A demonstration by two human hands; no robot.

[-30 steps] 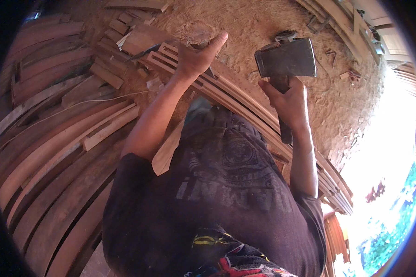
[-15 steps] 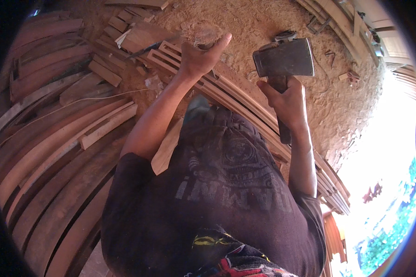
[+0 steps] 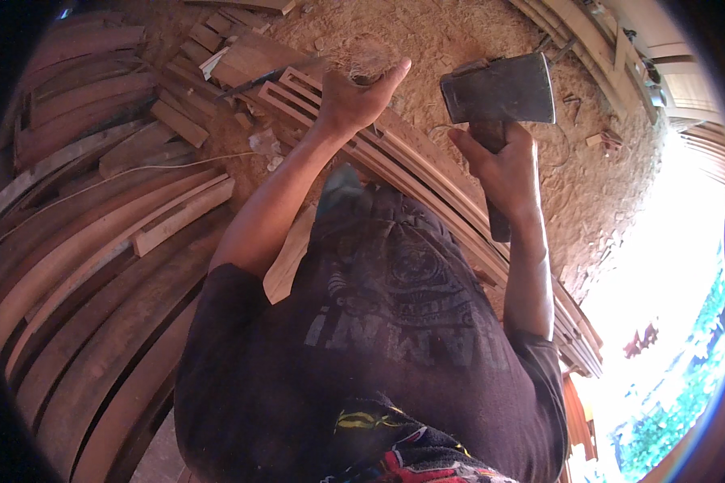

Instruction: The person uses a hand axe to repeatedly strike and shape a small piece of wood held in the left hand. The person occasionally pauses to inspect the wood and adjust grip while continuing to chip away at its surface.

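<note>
My right hand (image 3: 503, 165) is closed round the dark handle of a hatchet (image 3: 499, 90). Its broad grey metal head points away from me, with a bright edge on the right side. The handle's lower end shows below my wrist. To the left, my left hand (image 3: 354, 101) is held over slotted wooden pieces (image 3: 286, 97), thumb stretched out to the upper right. The other fingers curl out of sight round something I cannot make out; only a small dark bit shows by the thumb. Long grooved wooden strips (image 3: 427, 189) run diagonally beneath both hands.
Stacked boards and beams (image 3: 97, 322) fill the left side. Offcuts (image 3: 177, 121) lie at the upper left. Sawdust and chips cover the ground (image 3: 427, 40) ahead. More timber (image 3: 576, 40) leans at the upper right, and bright daylight and foliage (image 3: 677, 419) show at the right.
The hatchet has risen slightly away from me and to the right with my right hand. My left hand has shifted a little to the right, its thumb still out.
</note>
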